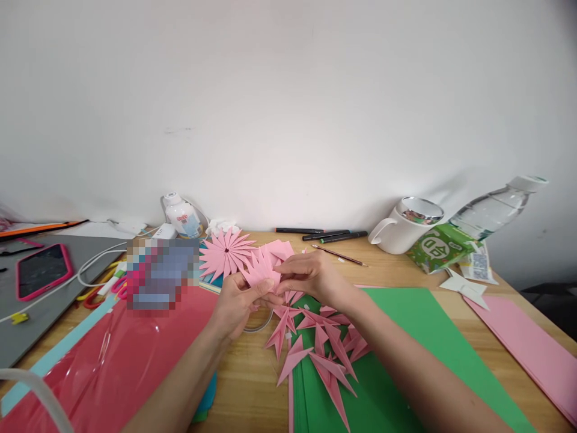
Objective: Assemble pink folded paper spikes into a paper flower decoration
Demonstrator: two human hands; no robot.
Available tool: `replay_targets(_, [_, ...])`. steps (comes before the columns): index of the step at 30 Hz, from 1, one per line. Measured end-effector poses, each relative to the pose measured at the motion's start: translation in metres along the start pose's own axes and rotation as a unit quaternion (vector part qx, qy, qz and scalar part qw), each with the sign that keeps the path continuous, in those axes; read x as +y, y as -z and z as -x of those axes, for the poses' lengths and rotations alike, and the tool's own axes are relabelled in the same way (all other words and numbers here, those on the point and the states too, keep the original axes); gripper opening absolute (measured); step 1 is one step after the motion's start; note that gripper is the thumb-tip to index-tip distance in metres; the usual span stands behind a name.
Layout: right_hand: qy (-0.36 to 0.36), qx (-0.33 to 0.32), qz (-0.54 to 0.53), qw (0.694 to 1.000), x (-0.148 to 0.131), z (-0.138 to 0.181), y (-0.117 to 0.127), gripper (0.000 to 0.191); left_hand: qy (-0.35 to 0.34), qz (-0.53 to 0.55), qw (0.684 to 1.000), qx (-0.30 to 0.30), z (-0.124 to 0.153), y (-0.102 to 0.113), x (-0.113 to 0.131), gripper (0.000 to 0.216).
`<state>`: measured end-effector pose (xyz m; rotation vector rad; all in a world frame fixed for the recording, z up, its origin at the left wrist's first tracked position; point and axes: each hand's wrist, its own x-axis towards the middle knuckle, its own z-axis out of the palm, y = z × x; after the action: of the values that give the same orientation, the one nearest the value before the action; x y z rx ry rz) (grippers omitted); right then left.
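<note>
Both hands meet over the wooden desk (252, 385), closed on a folded pink paper piece (264, 264) with several pointed petals. My left hand (237, 300) grips it from below and my right hand (311, 273) pinches it from the right. Behind the left hand lies a finished pink paper flower (225, 249), round with pointed rays. Several loose folded pink spikes (322, 349) are scattered just below the hands, partly on a green paper sheet (406, 361).
A red plastic-wrapped paper pack (112, 361) lies at left, pink sheets (532, 349) at right. A white mug (403, 225), a lying water bottle (487, 213), markers (333, 234), a pencil (340, 255), a glue bottle (183, 216), scissors (106, 291) and a pink-cased phone (42, 270) stand around. A white wall is close behind.
</note>
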<state>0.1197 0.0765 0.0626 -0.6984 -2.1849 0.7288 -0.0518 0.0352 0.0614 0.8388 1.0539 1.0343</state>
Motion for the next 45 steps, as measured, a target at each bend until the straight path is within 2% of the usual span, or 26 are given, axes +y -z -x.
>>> replay_targets(3, [0.004,0.025,-0.006,1.000,0.006,0.002,-0.006,0.034,0.006,0.007,1.000,0.005,0.000,0.000,0.002,0.031])
replay_targets(10, [-0.012,0.032,-0.028,0.999,0.009,0.003,-0.010,0.034,0.009,-0.005,1.000,0.011,0.000,0.002,0.001,0.029])
replay_targets(13, [-0.042,0.006,-0.089,0.995,0.005,0.002,-0.006,0.033,0.005,-0.006,1.000,0.013,0.000,0.002,-0.001,0.026])
replay_targets(17, [-0.102,-0.066,-0.184,0.975,-0.003,-0.001,0.003,0.034,0.012,-0.006,1.000,0.016,-0.001,-0.001,0.000,0.025])
replay_targets(21, [-0.158,-0.053,-0.266,0.949,-0.007,-0.003,0.002,0.037,0.009,-0.008,1.000,0.020,0.000,-0.002,0.002,0.025])
replay_targets(26, [-0.204,-0.042,-0.355,0.911,-0.003,-0.002,-0.007,0.033,0.008,-0.064,0.997,0.033,0.001,0.003,0.000,0.022])
replay_targets(34, [-0.216,-0.031,-0.327,0.919,0.002,-0.003,-0.009,0.043,-0.049,-0.072,0.996,0.027,-0.002,0.003,-0.005,0.022])
replay_targets(39, [-0.243,-0.035,-0.308,0.919,0.005,-0.001,-0.006,0.041,-0.045,-0.089,0.994,0.039,0.001,-0.001,-0.003,0.021])
replay_targets(45, [-0.236,-0.056,-0.297,0.924,-0.005,-0.003,0.007,0.035,-0.078,-0.169,0.983,-0.005,0.001,0.001,-0.004,0.015])
